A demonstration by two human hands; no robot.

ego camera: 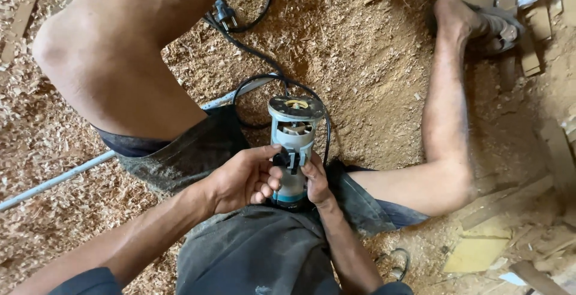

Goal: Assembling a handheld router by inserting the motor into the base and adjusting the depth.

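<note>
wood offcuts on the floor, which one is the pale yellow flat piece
The yellow flat offcut at lower right, below the person's bent knee; the other wood scraps around it are brown strips and blocks.

both hands (240, 181) (316, 181) around upturned trim router (293, 145)

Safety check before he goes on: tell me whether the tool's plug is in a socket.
No: the plug lies loose on the sawdust floor.

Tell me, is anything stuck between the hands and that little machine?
Nothing visible is. The left hand and right hand both already touch the trim router, held base-up over the lap. The left fingers rest on its black clamp knob. Its black cord loops behind on the sawdust floor, not between.
</note>
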